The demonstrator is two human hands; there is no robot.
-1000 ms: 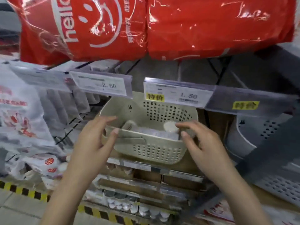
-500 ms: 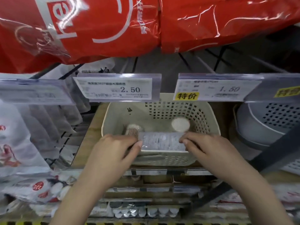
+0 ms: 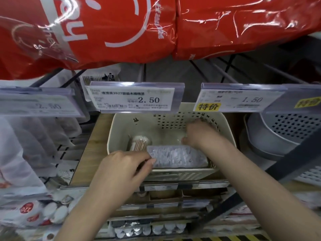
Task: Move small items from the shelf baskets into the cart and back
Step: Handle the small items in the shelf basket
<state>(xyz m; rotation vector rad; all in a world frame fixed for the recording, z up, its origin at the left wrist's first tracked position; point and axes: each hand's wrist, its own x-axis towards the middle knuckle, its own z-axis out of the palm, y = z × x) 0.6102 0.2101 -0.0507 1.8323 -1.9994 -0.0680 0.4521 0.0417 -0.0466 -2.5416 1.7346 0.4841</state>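
Left hand (image 3: 125, 164) pinches the clear flat packet (image 3: 177, 158) lying crosswise along the cream basket's (image 3: 119, 133) front wall; right hand (image 3: 199, 134), deeper inside, grip unclear.

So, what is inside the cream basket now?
A flat clear packet, a tub of cotton swabs, and the right hand, which covers anything beneath it.

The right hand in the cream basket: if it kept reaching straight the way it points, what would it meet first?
Probably the cream basket's perforated back wall: the right hand points deeper in, fingertips already near it. Depth is unclear.
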